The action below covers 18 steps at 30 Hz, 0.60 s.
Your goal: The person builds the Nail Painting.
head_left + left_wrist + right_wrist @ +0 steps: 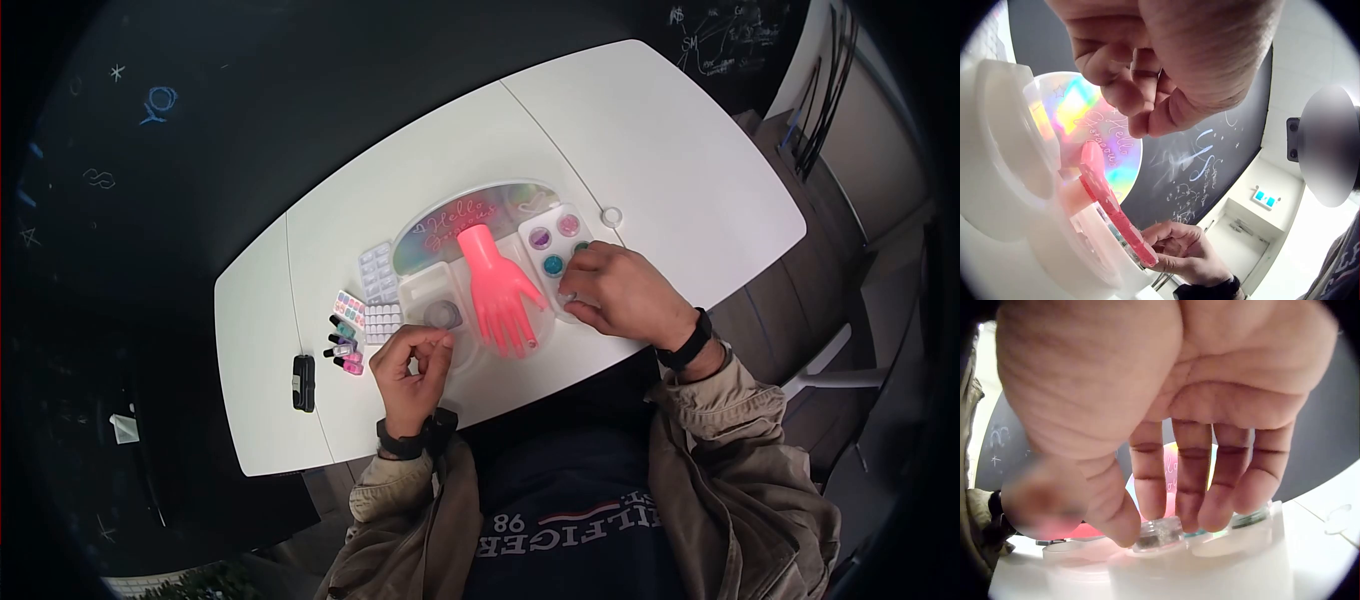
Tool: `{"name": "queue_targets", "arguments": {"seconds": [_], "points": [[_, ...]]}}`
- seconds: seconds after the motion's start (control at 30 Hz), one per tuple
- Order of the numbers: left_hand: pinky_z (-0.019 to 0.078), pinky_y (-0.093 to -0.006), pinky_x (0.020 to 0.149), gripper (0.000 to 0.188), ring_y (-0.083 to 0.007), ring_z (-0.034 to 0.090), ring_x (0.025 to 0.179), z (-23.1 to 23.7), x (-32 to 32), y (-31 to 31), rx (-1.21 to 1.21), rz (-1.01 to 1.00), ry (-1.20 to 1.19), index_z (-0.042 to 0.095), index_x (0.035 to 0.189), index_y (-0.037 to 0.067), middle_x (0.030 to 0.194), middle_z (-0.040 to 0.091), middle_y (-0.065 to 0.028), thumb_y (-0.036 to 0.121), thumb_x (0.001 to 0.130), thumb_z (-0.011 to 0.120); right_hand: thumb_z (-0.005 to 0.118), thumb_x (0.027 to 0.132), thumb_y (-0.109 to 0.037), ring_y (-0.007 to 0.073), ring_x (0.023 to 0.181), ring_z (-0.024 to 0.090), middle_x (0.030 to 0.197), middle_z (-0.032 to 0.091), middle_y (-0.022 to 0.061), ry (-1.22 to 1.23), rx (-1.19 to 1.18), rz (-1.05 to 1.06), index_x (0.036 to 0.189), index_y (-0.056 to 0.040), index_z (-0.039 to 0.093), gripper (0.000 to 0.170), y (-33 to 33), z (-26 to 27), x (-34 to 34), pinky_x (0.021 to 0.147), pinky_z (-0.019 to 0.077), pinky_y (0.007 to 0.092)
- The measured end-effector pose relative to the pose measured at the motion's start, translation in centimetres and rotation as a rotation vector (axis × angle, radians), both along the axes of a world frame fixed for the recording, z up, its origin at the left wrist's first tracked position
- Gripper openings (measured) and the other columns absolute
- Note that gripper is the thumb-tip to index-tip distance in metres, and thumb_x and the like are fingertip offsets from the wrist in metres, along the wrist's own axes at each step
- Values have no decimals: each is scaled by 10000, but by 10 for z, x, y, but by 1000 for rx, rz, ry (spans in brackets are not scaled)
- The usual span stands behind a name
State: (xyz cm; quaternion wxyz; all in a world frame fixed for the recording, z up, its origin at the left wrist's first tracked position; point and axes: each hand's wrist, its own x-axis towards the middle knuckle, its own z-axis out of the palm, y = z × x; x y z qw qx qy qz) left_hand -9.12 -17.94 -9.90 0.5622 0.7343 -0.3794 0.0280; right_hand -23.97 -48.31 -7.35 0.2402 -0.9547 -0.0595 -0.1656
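Note:
My right hand [628,295] reaches over the tray's right section. In the right wrist view its thumb and index finger pinch a small clear jar [1159,536] of silvery glitter. Other jars stand close by, including a purple one [540,238], a pink one [569,225] and a teal one [553,265]. A pink model hand [490,285] lies in the middle of the white tray [428,283], its fingers toward me. My left hand [408,372] hovers over the tray's near left edge, fingers curled and thumb tip against the index finger, nothing visible between them.
Left of the tray are nail polish bottles [345,350], a sheet of coloured nails [349,308] and white compartment boxes [378,272]. A black case [303,383] lies farther left. Behind rises an iridescent panel [440,225]. A white ring [611,217] sits to the right.

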Motion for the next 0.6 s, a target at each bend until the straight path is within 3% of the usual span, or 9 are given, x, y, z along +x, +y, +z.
{"name": "queue_targets", "arguments": {"seconds": [0.6], "points": [[361, -228, 541, 99, -30, 486, 592, -1, -1, -1, 19, -7, -3, 778, 1011, 14, 792, 664, -7, -35, 951, 840, 833, 860, -164, 313, 943, 711, 995, 683, 83, -75, -39, 59, 779, -71, 756, 145, -1, -9, 2, 870, 593, 455]]}}
